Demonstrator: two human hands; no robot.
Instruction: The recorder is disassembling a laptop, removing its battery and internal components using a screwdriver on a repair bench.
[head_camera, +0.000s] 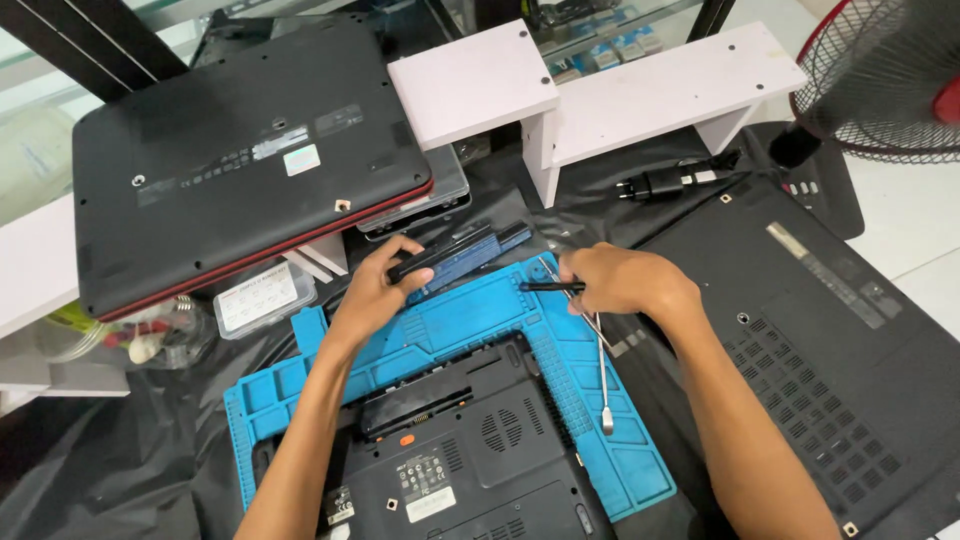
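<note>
1. Head view, far left: a black laptop with a red edge (245, 150) lies upside down on a white shelf. A small white rectangular label sits near the middle of its bottom cover, with a longer pale label just above it.
2. Below this laptop stands a clear plastic box (262, 297) with a white printed label on its lid, and beside it a clear bag with small coloured parts.
3. The left hand (375, 285) holds a long black battery pack (462, 252) at the upper edge of the blue work mat (600, 440); the fingers are closed around the left end of the pack.
4. On the mat lies an opened black laptop (460, 460), bottom side up, with an empty battery bay and two white labels near the lower edge. I judge that the battery is just out of the bay and is being put aside.
5. The right hand (620, 280) is closed on a black screwdriver (550, 287), tip pointing left; metal tweezers (603, 380) lie under it on the mat. The next move probably needs the screwdriver at the cover screws.
6. Right side: a third black laptop (830, 340) lies upside down with a grey strip label, and a black power plug (665, 183) lies behind it.
</note>
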